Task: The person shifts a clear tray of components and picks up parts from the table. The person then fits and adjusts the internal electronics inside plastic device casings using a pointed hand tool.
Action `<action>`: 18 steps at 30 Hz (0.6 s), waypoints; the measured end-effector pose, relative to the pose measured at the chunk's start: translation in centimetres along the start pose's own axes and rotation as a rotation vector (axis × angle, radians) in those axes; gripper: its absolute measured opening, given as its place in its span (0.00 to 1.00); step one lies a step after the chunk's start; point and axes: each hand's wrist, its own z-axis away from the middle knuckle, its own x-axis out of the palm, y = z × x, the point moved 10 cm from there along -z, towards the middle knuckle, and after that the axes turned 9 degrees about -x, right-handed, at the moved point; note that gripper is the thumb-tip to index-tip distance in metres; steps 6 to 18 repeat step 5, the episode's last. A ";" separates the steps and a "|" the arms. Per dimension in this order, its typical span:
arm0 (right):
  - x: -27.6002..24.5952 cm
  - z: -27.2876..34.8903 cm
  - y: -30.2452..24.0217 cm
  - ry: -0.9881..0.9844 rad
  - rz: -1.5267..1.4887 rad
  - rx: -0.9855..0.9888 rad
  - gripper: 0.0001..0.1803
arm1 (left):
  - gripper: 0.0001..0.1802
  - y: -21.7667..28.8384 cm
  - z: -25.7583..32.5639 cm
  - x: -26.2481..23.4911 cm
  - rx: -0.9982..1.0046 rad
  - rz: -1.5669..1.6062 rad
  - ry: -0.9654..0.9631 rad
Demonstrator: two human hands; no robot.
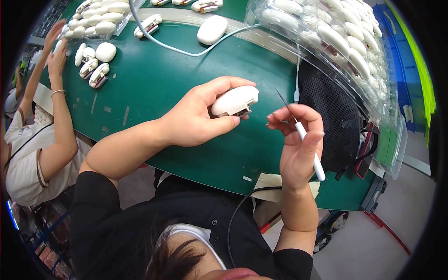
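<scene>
My left hand (198, 114) grips a white oval plastic shell (234, 100) with dark parts showing at its lower open edge, held above the green table (154, 79). My right hand (298, 140) holds a thin tool (303, 135) with a white handle and a dark needle tip that points up and to the left. The tip is a short way right of the shell and does not touch it.
Clear trays of white shells (340, 37) stack at the right over a black mesh pouch (333, 116). More shells (95, 70) lie at the left, near another person's arm (58, 102). A lone shell (212, 29) and a white cable (177, 49) lie at the back.
</scene>
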 end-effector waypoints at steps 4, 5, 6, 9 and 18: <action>0.2 0.1 0.1 -0.053 -0.070 0.025 0.31 | 0.31 -0.2 0.1 -0.6 -0.028 -0.002 0.011; 0.0 0.2 0.4 -0.060 -0.127 0.047 0.31 | 0.31 -0.5 0.0 -0.6 -0.062 -0.006 -0.003; 0.0 0.2 0.4 -0.060 -0.127 0.047 0.31 | 0.31 -0.5 0.0 -0.6 -0.062 -0.006 -0.003; 0.0 0.2 0.4 -0.060 -0.127 0.047 0.31 | 0.31 -0.5 0.0 -0.6 -0.062 -0.006 -0.003; 0.0 0.2 0.4 -0.060 -0.127 0.047 0.31 | 0.31 -0.5 0.0 -0.6 -0.062 -0.006 -0.003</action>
